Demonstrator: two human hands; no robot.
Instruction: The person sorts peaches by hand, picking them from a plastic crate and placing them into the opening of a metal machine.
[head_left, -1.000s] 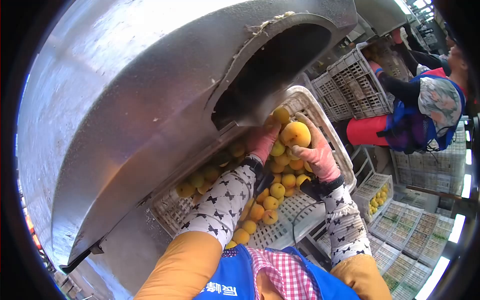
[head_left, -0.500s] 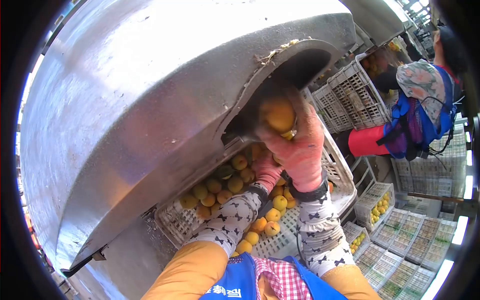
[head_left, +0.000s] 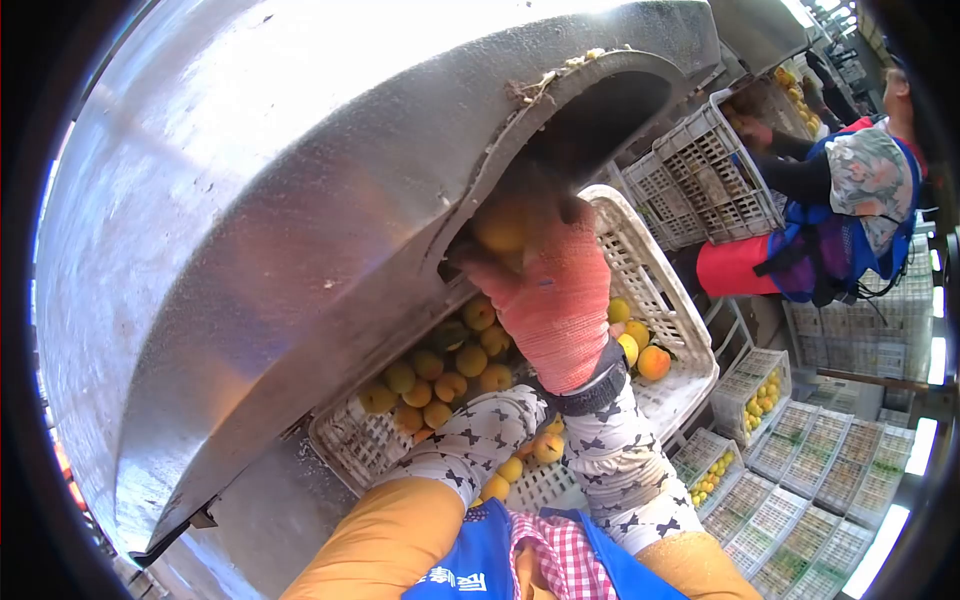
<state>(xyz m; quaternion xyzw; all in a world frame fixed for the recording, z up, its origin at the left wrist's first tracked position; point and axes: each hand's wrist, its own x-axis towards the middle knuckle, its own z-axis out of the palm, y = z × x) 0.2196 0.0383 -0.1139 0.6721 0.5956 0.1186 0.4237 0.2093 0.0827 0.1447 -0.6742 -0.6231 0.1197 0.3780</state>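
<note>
Although it looks dim and blurry, I can see a round, yellow-orange fruit point(head_left: 502, 230) at the dark oval hole point(head_left: 625, 105) in a big, curved, grey metal shell point(head_left: 330, 215). The worker's right hand point(head_left: 547, 272), in a coral-pink glove, has its fingers curled around that fruit. A black band point(head_left: 597, 385) goes around the wrist. The left hand is hidden behind the right arm, so I cannot tell what its fingers are doing.

Just below the hole is a wide, pale plastic basket full of slots point(head_left: 692, 378). One bunch of yellow and orange fruits point(head_left: 448, 386) lies in it by the metal shell, and a few more point(head_left: 652, 362) lie on the other side of the right arm.

The worker has white sleeves with black bows point(head_left: 622, 460), and a blue apron point(head_left: 455, 555) with white writing. Off to the worker's right, another person in a flowery sleeve point(head_left: 868, 185) has a hand in a tall, pale slotted crate point(head_left: 715, 165). Near that person, two small crates hold yellow fruit point(head_left: 763, 402), beside rows of flat, pale crates point(head_left: 825, 470).
</note>
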